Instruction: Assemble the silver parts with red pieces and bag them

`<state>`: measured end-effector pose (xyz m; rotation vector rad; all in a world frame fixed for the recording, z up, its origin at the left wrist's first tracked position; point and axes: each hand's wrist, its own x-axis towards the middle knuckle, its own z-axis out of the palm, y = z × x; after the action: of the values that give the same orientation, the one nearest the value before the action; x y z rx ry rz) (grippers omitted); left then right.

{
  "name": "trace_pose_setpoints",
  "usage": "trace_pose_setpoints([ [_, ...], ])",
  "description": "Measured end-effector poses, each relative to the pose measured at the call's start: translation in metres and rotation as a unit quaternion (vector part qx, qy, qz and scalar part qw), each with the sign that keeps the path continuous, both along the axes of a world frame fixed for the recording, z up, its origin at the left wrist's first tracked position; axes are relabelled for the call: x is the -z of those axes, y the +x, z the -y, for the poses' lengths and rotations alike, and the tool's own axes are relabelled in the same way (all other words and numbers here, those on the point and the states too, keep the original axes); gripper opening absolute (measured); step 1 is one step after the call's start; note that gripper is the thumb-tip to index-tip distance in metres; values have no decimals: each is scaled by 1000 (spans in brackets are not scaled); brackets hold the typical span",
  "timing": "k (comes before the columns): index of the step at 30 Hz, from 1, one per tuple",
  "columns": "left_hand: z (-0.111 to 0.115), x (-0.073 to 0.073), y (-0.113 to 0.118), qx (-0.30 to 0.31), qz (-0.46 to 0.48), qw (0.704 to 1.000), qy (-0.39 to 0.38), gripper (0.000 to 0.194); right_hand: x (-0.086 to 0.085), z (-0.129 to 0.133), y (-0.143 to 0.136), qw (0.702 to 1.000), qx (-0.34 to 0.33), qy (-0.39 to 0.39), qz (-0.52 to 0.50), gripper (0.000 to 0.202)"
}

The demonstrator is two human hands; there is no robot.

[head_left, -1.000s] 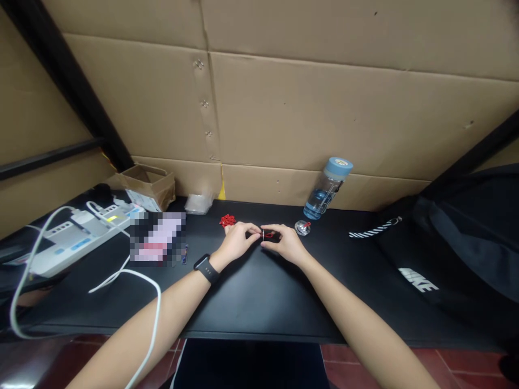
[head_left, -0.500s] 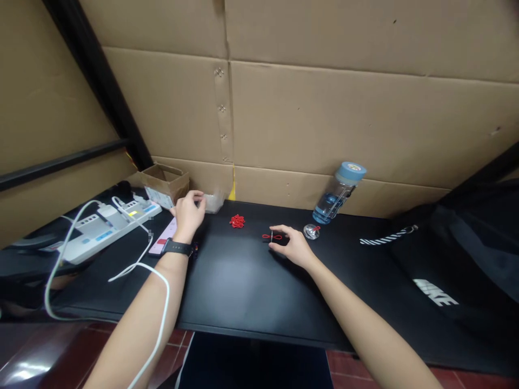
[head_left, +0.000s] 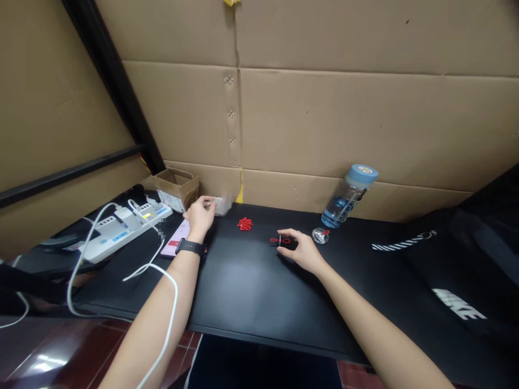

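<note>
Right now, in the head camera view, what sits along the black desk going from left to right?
Power strip → cardboard box → left hand at the clear bag → red loop pile → right hand → water bottle → black bag.

One head-worn view, looking forward and down from above the near edge of a black table [head_left: 251,292], close range, both forearms entering from the bottom, cardboard wall [head_left: 344,119] filling the upper frame

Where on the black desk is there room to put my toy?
Bare black desk top lies near the front edge, between both forearms. Crowded: the far-left corner with the white power strip, brown cardboard box and left hand.
</note>
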<state>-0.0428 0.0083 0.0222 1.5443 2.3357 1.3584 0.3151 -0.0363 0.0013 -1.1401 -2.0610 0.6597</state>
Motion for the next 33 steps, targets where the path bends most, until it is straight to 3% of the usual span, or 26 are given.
trace_pose_setpoints([
  [7, 1, -3, -3, -48, 20, 998, 44, 18, 1, 0, 0, 1000, 1, 8, -2, 45],
  [12, 8, -13, -7, -90, 21, 990, 109, 15, 0, -1, 0, 1000, 3, 12, -1, 44],
  [17, 20, -32, -8, -51, -27, 981, 186, 15, -1, 0, -4, 1000, 9, 16, 3, 42],
  [20, 29, -44, 4, -26, -77, 971, 224, 14, -5, 0, -5, 999, 26, 30, 5, 42],
  [23, 39, -50, 36, 54, -127, 965, 222, 13, -15, 0, 1, 997, 40, 45, -38, 41],
  [25, 48, -47, 66, 168, -166, 952, 193, 12, -25, 0, 9, 994, 53, 59, -74, 41],
  [28, 61, -34, 113, 351, -228, 900, 121, 22, -38, -2, 27, 987, 83, 72, -115, 43],
  [30, 68, -23, 136, 425, -265, 862, 75, 29, -45, -3, 38, 983, 103, 72, -131, 44],
  [33, 72, -11, 151, 489, -301, 818, 36, 32, -51, -5, 52, 981, 124, 71, -132, 45],
])
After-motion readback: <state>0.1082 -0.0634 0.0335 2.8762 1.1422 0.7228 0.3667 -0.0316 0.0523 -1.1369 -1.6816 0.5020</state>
